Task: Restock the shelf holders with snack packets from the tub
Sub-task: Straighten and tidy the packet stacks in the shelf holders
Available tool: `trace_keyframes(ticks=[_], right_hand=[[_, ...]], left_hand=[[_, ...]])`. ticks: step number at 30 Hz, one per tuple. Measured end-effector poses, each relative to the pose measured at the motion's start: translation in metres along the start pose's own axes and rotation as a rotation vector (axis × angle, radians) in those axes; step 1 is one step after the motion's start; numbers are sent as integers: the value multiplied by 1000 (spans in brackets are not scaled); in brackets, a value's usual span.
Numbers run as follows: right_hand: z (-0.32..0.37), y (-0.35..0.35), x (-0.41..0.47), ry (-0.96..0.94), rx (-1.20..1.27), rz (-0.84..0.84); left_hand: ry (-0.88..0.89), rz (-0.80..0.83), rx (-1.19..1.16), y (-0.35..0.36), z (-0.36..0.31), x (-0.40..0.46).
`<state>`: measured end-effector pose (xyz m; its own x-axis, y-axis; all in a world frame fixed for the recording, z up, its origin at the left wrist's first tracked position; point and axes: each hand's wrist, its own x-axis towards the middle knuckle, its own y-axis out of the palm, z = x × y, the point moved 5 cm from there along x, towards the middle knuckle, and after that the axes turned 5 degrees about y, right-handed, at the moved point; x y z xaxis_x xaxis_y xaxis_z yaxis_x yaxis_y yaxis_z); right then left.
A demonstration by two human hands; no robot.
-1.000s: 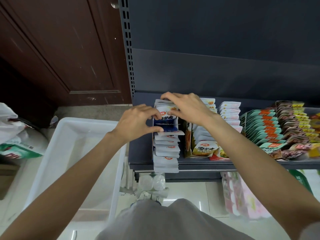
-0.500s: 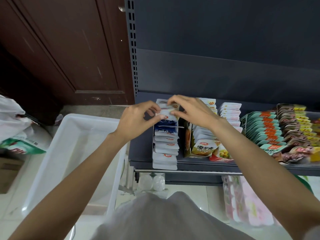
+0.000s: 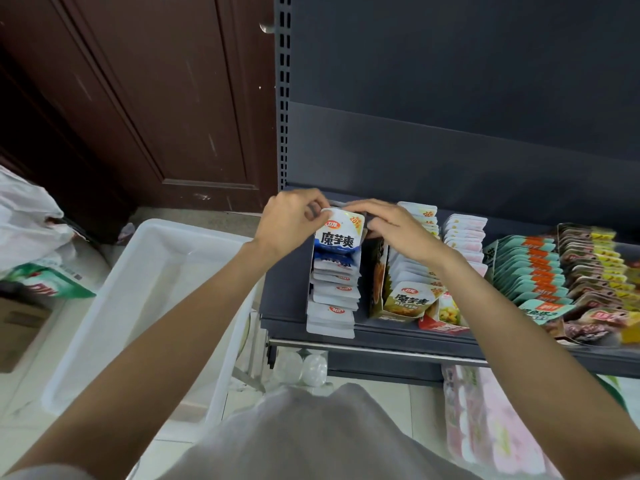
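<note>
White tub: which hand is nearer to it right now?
Left. The left hand pinches the blue-and-white packet's top corner just past the white tub's far rim; the right hand holds the packet's other side, farther along the shelf.

Both bare arms stretched forward, wrists nearly meeting. Left hand (image 3: 289,221) has its fingers curled in a pinch. Right hand (image 3: 389,225) lies palm-down, fingers bent too.

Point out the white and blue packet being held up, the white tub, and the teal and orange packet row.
White and blue packet (image 3: 337,239): head view, on its printed front face.
White tub (image 3: 104,303): head view, on its left wall.
Teal and orange packet row (image 3: 530,268): head view, on the middle packets' top edges.
</note>
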<state>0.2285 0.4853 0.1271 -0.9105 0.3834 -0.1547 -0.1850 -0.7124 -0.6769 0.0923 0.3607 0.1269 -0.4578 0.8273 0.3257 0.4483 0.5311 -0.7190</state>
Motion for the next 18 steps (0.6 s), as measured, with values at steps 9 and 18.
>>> trace_keyframes(ticks=[9,18], right_hand=[[4,13,-1,-84,-357,-155],[5,11,0,-94,-352,-150]], left_hand=[[555,-57,185,-13,-26,-57],[503,279,102,11,-17,-61]])
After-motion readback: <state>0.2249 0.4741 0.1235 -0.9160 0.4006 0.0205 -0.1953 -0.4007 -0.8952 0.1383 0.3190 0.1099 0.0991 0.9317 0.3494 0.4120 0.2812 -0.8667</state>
